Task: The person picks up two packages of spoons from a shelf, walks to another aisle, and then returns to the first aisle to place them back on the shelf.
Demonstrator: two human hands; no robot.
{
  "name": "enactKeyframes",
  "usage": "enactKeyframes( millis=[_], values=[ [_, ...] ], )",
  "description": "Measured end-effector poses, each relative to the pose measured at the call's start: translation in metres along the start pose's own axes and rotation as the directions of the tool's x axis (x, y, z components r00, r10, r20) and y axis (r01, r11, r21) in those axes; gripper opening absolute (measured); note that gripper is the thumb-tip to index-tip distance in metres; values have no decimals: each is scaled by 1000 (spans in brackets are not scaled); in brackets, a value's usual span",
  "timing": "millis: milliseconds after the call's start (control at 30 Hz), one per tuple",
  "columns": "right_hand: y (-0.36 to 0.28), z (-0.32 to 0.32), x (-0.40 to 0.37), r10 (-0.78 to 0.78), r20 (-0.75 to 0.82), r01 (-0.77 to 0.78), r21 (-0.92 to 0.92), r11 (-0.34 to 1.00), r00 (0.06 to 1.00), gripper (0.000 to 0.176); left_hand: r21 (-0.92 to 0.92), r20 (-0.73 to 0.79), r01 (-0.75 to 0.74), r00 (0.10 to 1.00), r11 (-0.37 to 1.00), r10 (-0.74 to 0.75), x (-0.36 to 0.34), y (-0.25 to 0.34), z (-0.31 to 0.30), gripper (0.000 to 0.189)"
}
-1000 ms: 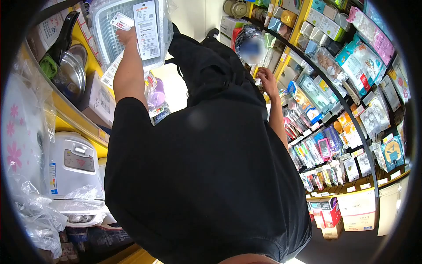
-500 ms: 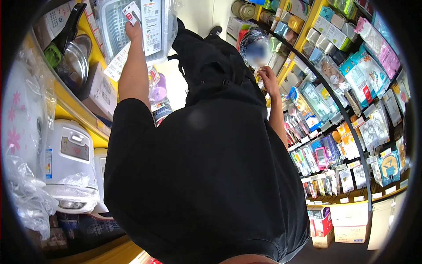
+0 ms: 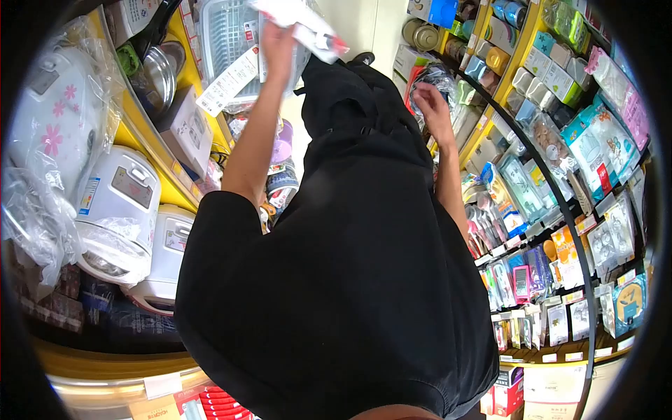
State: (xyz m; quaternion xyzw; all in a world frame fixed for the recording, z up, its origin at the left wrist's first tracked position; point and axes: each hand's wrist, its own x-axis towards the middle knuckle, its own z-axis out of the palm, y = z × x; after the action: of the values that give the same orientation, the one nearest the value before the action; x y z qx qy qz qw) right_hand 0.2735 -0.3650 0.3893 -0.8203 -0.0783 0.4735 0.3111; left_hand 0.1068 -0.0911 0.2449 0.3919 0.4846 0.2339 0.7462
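My left hand (image 3: 277,50) is closed on a long white package (image 3: 302,29) with red at one end, smeared by motion. The package is above a clear plastic-wrapped container with a pale basket inside (image 3: 218,49). A white printed tag (image 3: 229,80) hangs beside my left wrist. On the other side, my right hand (image 3: 432,108) is loosely curled with its fingers apart, and nothing shows in it. Its fingertips are close to a plastic-wrapped item with a red edge (image 3: 413,84) on the shelf.
White rice cookers (image 3: 120,199) stand on the left shelf near metal pot lids (image 3: 159,77). Packaged kitchen goods (image 3: 595,140) fill the right rack, fronted by a curved black rail (image 3: 539,157). Cartons (image 3: 553,392) sit below it. Pale floor (image 3: 350,24) shows ahead.
My left hand has lifted the white package off the wrapped container and swung it right. My right hand has risen slightly and its fingers have loosened. The whole view has shifted.
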Motion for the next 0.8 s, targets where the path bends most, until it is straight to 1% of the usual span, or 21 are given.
enactKeyframes(
  millis=[33,67,100,167,200,233,300,333,367,400,433,467,500,533,567,600,633,667,700,767,800],
  values=[
    [-11,5,0,-49,-6,50,44,998,999,29,-191,139,184,978,964,-159,-22,21,32,29],
    [-22,10,-1,-56,-27,59,98,993,998,30,-216,229,292,943,932,-242,-33,2,50,29],
    [-22,10,-2,-56,4,55,125,991,998,28,-215,341,409,882,887,-325,-48,1,71,30],
    [-18,9,-1,-60,71,46,175,984,996,25,-176,474,529,784,830,-400,-73,-4,102,27],
    [-14,5,-2,30,169,-69,224,972,985,19,-126,494,542,761,831,-421,-78,-12,110,28],
    [-4,1,-2,62,153,-101,263,960,986,17,-76,509,552,738,831,-443,-79,-18,113,28],
    [32,1,2,126,139,-167,341,925,982,15,8,519,655,643,756,-563,-63,-30,106,29],
    [51,2,3,111,110,-146,403,903,988,14,50,519,704,588,708,-620,-54,-35,103,29],
    [67,0,3,143,73,-160,380,911,987,14,18,533,671,621,741,-575,-43,-35,91,31],
    [80,-2,1,176,32,-176,357,917,984,15,8,465,549,738,836,-489,-29,-57,72,31],
    [95,-4,-3,209,-14,-192,337,922,978,15,140,347,399,837,906,-422,-9,-69,53,30],
    [113,-5,-8,292,-83,-238,393,888,953,15,115,271,371,881,921,-389,18,-89,24,29],
    [129,-9,-14,351,-115,-284,386,878,929,15,157,114,378,911,912,-397,29,-61,10,27],
    [143,-13,-22,411,-146,-333,380,863,900,16,222,-18,395,916,892,-401,57,-84,-29,28],
    [157,-15,-30,470,-178,-382,374,845,865,16,260,-126,412,911,873,-393,76,-94,-65,29],
    [169,-17,-37,491,-211,-388,390,835,845,17,277,-248,441,891,854,-380,95,-114,-105,29],
    [176,-17,-43,515,-206,-410,397,822,832,17,271,-292,496,859,825,-420,109,-128,-143,27],
    [181,-17,-49,537,-202,-431,403,808,819,17,398,-398,560,819,727,-413,125,-150,-179,25],
    [183,-18,-52,557,-200,-448,408,795,806,17,513,-340,599,799,614,-496,144,-174,-223,25],
    [175,-12,-50,571,-235,-449,415,791,787,17,718,-410,609,761,336,-503,149,-142,-201,29],
    [166,-9,-44,554,-258,-434,401,807,792,18,803,-369,517,821,295,-436,155,-157,-208,33]
  ],
)
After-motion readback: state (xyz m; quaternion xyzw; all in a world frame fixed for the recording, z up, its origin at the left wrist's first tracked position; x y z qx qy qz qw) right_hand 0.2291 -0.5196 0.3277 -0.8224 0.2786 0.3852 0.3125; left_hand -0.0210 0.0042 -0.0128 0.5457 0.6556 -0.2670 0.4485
